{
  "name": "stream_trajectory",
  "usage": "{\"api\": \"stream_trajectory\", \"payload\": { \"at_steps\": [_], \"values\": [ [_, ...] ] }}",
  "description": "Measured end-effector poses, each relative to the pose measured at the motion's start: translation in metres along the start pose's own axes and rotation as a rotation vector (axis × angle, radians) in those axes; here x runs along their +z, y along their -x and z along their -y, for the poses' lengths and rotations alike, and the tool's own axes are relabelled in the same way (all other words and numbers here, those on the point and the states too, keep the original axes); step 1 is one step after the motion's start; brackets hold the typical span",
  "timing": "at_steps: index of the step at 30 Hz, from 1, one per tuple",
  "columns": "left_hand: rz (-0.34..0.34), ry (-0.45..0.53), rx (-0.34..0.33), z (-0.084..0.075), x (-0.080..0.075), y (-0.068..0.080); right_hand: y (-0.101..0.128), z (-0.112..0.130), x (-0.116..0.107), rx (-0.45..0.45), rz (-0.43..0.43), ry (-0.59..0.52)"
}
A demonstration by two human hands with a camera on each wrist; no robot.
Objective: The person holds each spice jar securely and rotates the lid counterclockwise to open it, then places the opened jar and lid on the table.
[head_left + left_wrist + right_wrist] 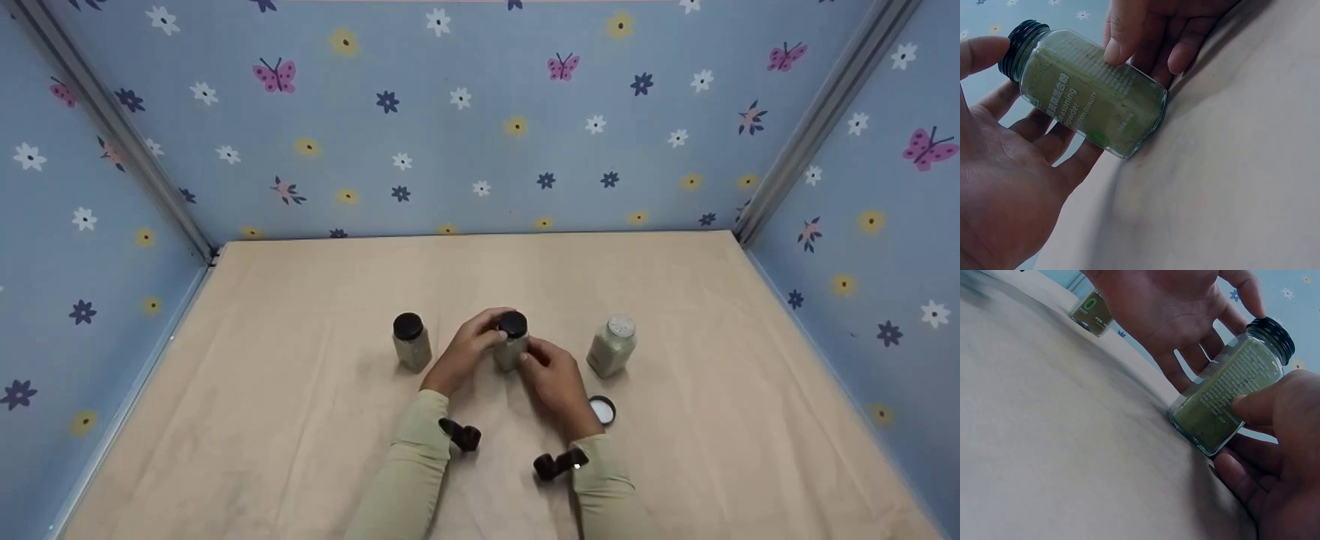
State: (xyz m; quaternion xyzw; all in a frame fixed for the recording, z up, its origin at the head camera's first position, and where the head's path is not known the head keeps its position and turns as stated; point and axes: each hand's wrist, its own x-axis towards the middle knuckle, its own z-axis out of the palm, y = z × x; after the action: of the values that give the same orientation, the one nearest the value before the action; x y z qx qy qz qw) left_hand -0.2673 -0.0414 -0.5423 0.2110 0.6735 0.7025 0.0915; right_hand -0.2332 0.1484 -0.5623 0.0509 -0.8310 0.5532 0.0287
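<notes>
Three small glass jars of greenish powder stand in a row on the beige table (300, 420). Both hands hold the middle jar (511, 341), which has a black cap. My left hand (491, 336) curls around its top, with the thumb and a finger at the cap (1023, 35). My right hand (531, 360) pinches the glass body (1224, 399) between thumb and fingers. The jar's base rests on the table, and it leans in the wrist views. The left jar (411, 342) is capped. The right jar (612, 346) shows a white shaker top and no cap.
A loose black cap (602, 409) with a white lining lies on the table just right of my right wrist. Blue flowered walls (480, 127) close in the table at the back and on both sides. A second jar (1090, 310) shows behind my left hand.
</notes>
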Motion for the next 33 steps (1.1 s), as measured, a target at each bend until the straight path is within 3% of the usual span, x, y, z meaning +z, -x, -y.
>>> {"api": "stream_trajectory", "payload": {
  "at_steps": [6,12,16,20,23,30,33],
  "values": [
    [-0.010,0.019,0.008,0.000,0.002,0.000,0.001,0.000,-0.001,-0.051,-0.008,0.001],
    [-0.028,0.045,0.008,0.000,0.002,-0.001,0.001,0.000,0.000,-0.048,-0.011,0.004],
    [-0.038,0.045,0.015,-0.011,0.004,0.004,0.001,-0.001,0.000,-0.047,-0.008,-0.001],
    [-0.060,0.029,0.042,-0.009,0.005,0.006,0.000,-0.001,0.000,-0.041,-0.005,0.000],
    [-0.078,0.010,0.044,0.003,0.002,0.002,0.000,-0.001,0.000,-0.037,-0.004,0.005],
    [-0.100,-0.003,0.019,0.001,0.003,0.004,0.000,-0.001,-0.001,-0.029,0.005,0.003],
    [-0.099,-0.001,0.008,-0.007,0.004,0.007,0.000,0.000,0.000,-0.019,-0.003,-0.016]
  ]
}}
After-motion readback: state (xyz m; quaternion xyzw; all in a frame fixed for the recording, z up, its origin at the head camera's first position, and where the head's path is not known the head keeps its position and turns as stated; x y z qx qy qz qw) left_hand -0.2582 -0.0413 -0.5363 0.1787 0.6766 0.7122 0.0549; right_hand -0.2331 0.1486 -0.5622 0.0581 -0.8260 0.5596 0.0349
